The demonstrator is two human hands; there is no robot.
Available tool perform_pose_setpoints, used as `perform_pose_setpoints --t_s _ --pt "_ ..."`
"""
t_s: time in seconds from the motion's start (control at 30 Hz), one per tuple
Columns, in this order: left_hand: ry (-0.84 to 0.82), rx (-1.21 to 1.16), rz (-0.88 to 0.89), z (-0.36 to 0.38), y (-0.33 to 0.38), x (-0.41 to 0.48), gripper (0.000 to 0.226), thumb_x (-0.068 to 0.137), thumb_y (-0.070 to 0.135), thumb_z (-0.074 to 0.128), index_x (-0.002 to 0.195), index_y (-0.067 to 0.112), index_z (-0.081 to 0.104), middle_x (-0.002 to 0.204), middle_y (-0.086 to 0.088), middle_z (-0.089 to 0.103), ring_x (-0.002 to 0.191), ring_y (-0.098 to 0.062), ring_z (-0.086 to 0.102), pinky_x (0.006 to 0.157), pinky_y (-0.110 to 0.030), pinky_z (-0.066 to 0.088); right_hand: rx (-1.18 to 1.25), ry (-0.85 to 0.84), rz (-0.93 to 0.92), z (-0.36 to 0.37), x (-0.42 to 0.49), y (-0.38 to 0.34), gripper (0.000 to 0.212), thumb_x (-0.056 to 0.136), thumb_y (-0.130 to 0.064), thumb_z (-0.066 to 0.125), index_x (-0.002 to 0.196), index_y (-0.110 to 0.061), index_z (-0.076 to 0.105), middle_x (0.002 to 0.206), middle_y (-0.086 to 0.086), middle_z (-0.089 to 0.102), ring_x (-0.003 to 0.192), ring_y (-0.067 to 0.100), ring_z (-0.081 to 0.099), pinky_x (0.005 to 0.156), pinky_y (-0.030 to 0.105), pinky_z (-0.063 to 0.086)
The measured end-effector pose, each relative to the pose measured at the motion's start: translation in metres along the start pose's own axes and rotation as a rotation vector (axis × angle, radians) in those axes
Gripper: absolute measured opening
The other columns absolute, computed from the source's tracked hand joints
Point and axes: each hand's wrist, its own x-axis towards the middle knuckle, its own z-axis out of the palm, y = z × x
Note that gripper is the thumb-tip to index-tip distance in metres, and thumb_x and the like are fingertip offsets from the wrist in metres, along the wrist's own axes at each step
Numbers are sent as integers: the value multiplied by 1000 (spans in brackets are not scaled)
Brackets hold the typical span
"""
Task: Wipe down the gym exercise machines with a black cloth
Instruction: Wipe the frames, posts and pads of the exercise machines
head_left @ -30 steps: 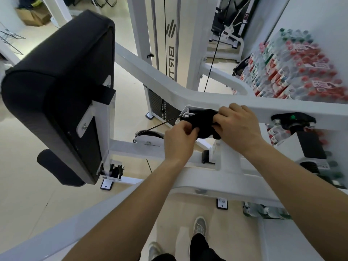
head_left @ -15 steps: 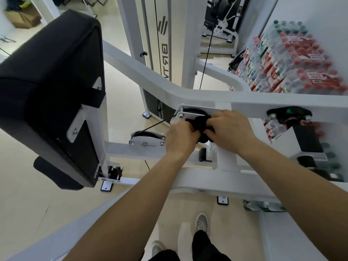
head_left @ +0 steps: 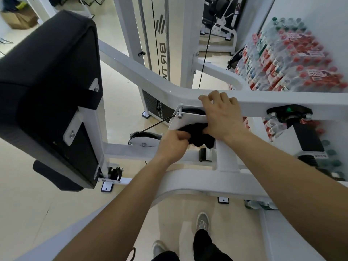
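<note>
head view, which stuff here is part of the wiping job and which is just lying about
Part of the job:
black cloth, bunched between both hands
left hand, gripping the cloth
right hand, fingers over the white machine frame
pulley bracket
black back pad

Just lying about:
shrink-wrapped water bottle packs
cardboard box

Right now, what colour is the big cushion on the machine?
Black, seen in the head view: the cushion.
</note>
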Motion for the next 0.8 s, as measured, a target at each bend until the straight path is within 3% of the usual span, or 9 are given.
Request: perform_pose_setpoints --t_s 0.13,0.23,0.37,0.43,0.53,0.63,0.7,0.8 --pt "56 -25 82 4 4 -6 38 84 9 56 102 33 78 97 13 76 102 -15 65 94 -33 50 54 153 4 -8 -7 10 87 57 -32 84 135 -22 48 125 9 51 111 32 49 88 44 42" --pt "108 -89 109 2 9 -6 33 85 13 58 97 35 79 79 16 74 84 -8 66 82 -27 51 107 290 28 -15 -14 19 81 54 -30 84 129 -20 55 120 9 54 107 33 52 85 44 43" --pt "114 -29 68 -3 7 -1 18 84 20 61 83 25 79 64 1 66 59 -11 53 61 -26 45 76 234 14 -9 -8 8 81 54 -28 83 129 -19 53 121 10 54 108 34 51 86 45 43" --pt "101 -14 12 -4 3 4 16 80 25 66 81 15 77 75 -12 69 69 -21 62 69 -36 56 28 192 -35 1 -4 -4 76 58 -23 79 128 -18 52 121 11 53 107 34 51 86 45 42" --pt "50 -80 -39 -8 0 10 22 72 34 69 78 15 76 78 -9 73 84 -24 71 80 -45 60 -19 202 -79 15 -2 -18 66 61 -22 75 123 -17 53 115 10 54 101 33 52 82 43 41" --pt "33 -54 -46 -7 -3 11 22 75 39 80 85 20 74 83 3 74 82 -14 68 73 -32 57 14 219 -59 20 -3 -28 75 57 -25 75 128 -17 51 115 11 55 99 33 53 81 42 40" --pt "135 11 -24 -10 -8 10 19 75 34 82 87 24 72 82 4 72 77 -11 65 64 -24 47 58 234 -46 18 -3 -35 85 55 -34 78 133 -18 47 116 10 55 100 33 53 83 42 41" --pt "305 -24 -37 -26 -17 18 12 75 26 82 77 25 70 76 1 71 79 -19 69 64 -27 44 156 302 0 8 5 -44 87 61 -48 77 136 -19 45 119 8 55 105 31 53 86 43 41"
